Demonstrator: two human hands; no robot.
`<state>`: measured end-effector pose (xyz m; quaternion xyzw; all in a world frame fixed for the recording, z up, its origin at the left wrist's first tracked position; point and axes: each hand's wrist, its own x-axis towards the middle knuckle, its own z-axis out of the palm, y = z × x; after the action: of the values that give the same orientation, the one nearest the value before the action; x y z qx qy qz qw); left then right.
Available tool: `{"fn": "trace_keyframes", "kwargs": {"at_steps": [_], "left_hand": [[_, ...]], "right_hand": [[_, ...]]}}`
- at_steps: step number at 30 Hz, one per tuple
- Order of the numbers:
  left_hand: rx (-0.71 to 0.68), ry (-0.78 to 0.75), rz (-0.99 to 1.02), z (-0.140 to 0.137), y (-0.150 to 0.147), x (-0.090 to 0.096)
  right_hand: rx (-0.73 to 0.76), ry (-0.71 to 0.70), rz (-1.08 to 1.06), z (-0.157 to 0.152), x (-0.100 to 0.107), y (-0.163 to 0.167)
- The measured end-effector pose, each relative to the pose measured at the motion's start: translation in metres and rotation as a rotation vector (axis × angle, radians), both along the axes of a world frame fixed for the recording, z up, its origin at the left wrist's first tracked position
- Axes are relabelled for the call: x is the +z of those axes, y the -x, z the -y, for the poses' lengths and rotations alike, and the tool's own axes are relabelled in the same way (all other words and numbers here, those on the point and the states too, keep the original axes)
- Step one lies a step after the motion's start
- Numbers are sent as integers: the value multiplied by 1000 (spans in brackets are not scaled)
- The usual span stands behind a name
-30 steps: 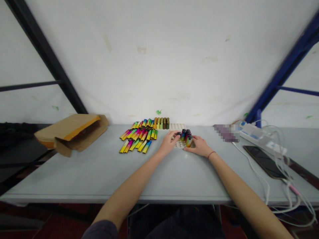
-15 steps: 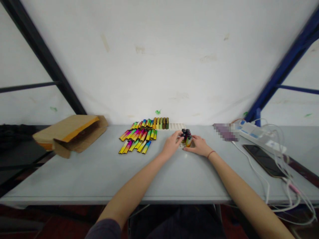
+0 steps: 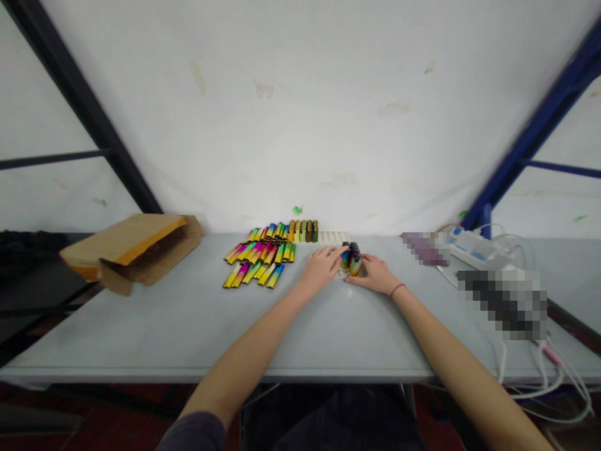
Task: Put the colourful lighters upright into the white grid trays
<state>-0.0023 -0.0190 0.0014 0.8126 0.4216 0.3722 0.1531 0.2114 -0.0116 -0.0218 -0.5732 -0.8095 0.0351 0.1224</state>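
A small group of upright lighters [image 3: 355, 265] with dark tops and shiny coloured bodies stands between my hands on a small pale base [image 3: 342, 274]. From the left, my left hand [image 3: 322, 268] reaches over, fingers close together and fingertips on a blue-bodied lighter [image 3: 345, 259]. My right hand [image 3: 373, 274] is curled around the group's right side, its thumb low at the front by the base and its fingers behind. My fingers partly cover the base and the lower ends of the lighters.
Rows of shiny multicoloured sleeves [image 3: 253, 272] lie left of my hands. Behind them stands a block of upright gold-topped pieces [image 3: 303, 231], beside a white slotted tray [image 3: 334, 238]. A brown paper bag [image 3: 126, 247] lies far left. A power strip [image 3: 483, 250] and white cables [image 3: 558, 382] occupy the right.
My left hand has shifted slightly left and its fingers have straightened, exposing more of the blue lighter. My right hand has stayed in place at the group.
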Motion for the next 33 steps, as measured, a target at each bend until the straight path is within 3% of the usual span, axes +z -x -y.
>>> {"fn": "trace_keyframes", "kwargs": {"at_steps": [7, 10, 14, 22, 28, 30, 33], "left_hand": [[561, 73, -372, -11, 60, 19], [711, 120, -484, -16, 79, 20], [772, 175, -558, -19, 80, 18], [731, 147, -539, -17, 69, 14], [736, 109, -269, -24, 74, 16], [672, 102, 31, -31, 75, 16], [492, 209, 696, -41, 71, 16]], "right_hand": [[-11, 30, 11, 2, 3, 1], [-17, 30, 7, 2, 4, 2], [-10, 30, 2, 2, 3, 2], [-12, 29, 2, 2, 3, 1], [-14, 32, 6, 2, 4, 2], [-13, 30, 7, 2, 3, 2], [-14, 24, 8, 1, 2, 2]]}}
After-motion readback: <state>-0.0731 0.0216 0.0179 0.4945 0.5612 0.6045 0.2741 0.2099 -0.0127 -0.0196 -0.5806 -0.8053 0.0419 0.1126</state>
